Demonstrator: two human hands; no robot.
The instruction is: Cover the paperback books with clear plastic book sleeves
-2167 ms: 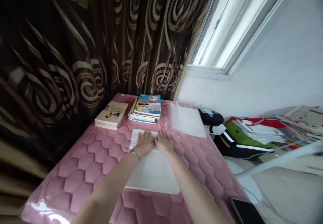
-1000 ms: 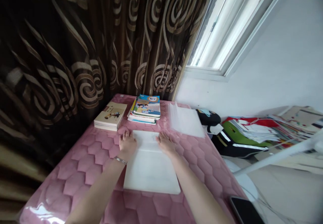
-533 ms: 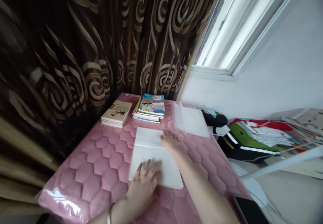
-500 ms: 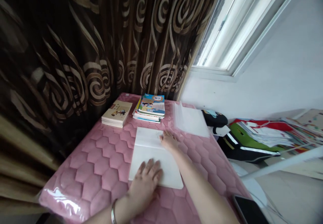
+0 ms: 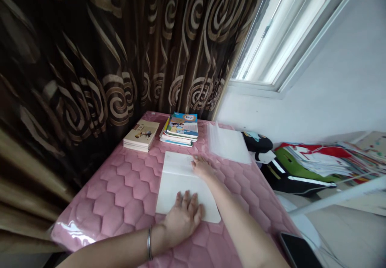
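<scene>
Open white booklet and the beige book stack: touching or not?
Apart: the head view shows pink quilted cover in plain sight between the open white booklet and the beige book stack.

The head camera looks forward and down over a pink surface point(image 5: 120, 199) toward the curtain point(image 5: 120, 58).
</scene>
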